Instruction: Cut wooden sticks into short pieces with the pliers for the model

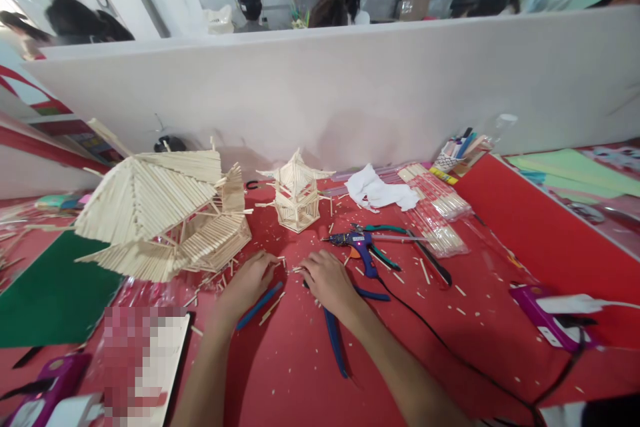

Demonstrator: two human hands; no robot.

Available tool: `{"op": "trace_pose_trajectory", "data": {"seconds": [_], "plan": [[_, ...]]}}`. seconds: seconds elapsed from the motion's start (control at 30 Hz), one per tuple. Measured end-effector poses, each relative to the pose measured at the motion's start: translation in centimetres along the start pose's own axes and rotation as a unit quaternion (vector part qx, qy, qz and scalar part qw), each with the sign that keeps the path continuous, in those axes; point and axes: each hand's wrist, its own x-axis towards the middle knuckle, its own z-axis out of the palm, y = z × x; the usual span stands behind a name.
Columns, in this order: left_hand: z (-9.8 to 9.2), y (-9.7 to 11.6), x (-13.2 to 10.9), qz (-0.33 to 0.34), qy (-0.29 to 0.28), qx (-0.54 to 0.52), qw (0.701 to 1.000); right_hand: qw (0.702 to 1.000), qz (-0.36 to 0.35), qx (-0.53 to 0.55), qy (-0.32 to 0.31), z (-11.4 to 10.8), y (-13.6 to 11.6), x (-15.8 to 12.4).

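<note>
— What lies nearest?

— The blue-handled pliers (334,339), flat on the red desk (450,347), partly under the right hand (327,280). The left hand (249,280) rests just left of it, over another blue strip.

— And the fingers?

— Both hands are knuckles up with the fingers bent down. The tips meet at a scatter of short sticks (289,268) between the two hands, in the near middle of the desk. I cannot tell whether either hand has a stick pinched.

— How would those sticks handle?

— I'd judge them very light, stiff and thin, so they would snap if bent and skid away if nudged. A fingertip pinch across the middle of one stick looks best, rather than a scoop.

— Further out?

— A glue gun (361,243) lies just right of the hands, with its black cord trailing towards the near right. Beyond it stands a small stick tower (297,197), with a bigger stick house (165,213) to its left. Both look fragile, so they are better held by the base than by the roof.

— At the far side?

— A white cloth (377,192) and packs of sticks (440,213), towards the right.
</note>
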Motion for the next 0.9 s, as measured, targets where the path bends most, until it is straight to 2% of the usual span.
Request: {"op": "trace_pose_trajectory", "data": {"seconds": [0.2, 0.43, 0.57, 0.73, 0.9], "plan": [[0.4, 0.5, 0.3, -0.013, -0.017, 0.050, 0.999, 1.000, 0.000, -0.004, -0.020, 0.0, 0.1, 0.1], [-0.5, -0.2, 0.0, -0.015, 0.017, 0.047, 0.999, 0.999, -0.005, -0.009, -0.031, -0.2, -0.1, 0.0], [-1.5, -0.1, -0.6, 0.037, -0.040, -0.008, 0.998, 0.999, -0.012, -0.015, -0.030, -0.2, 0.0, -0.1], [-1.4, 0.1, -0.7, 0.083, -0.107, -0.024, 0.991, 0.999, -0.013, -0.022, -0.031, -0.1, 0.3, 0.1], [-1.1, 0.0, -0.5, 0.063, -0.107, -0.016, 0.992, 0.999, -0.026, -0.027, -0.034, 0.1, 0.3, 0.2]]}}
